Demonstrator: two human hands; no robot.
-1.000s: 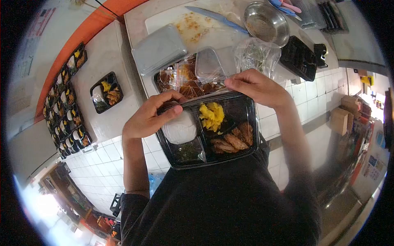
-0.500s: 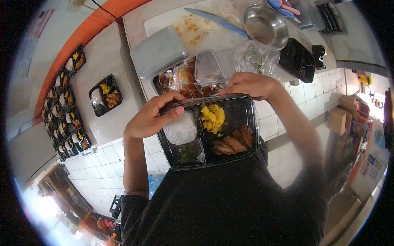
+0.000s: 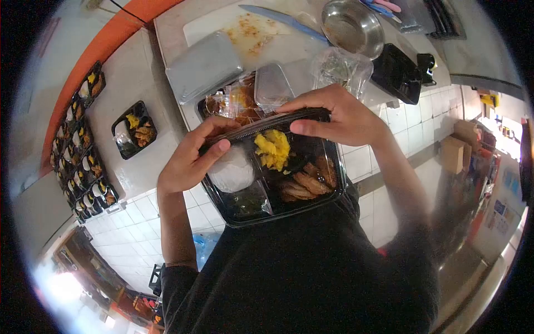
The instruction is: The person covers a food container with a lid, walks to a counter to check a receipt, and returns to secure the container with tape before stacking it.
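A black compartment meal tray (image 3: 245,218) with a clear lid leans against the front of my dark shirt, tilted toward me. Yellow food (image 3: 272,149), browned breaded pieces (image 3: 307,183), a white wrapped mound (image 3: 232,170) and a small dark green packet (image 3: 243,201) lie in its compartments. My left hand (image 3: 192,153) grips the far left edge, thumb on the lid and fingers behind. My right hand (image 3: 342,116) pinches the far right edge the same way. Behind the tray, a container of brown food in clear plastic (image 3: 236,103) is partly hidden.
Clear lids (image 3: 204,64) lie beside a stained cutting board (image 3: 203,25) with a blue knife (image 3: 283,21). A steel bowl (image 3: 353,30) and black empty trays (image 3: 396,72) stand right. Another filled tray (image 3: 134,129) and several more (image 3: 80,150) occupy the left counter.
My right hand has moved its thumb over the front of the tray's far edge. The tray and both hands have shifted slightly left in view.
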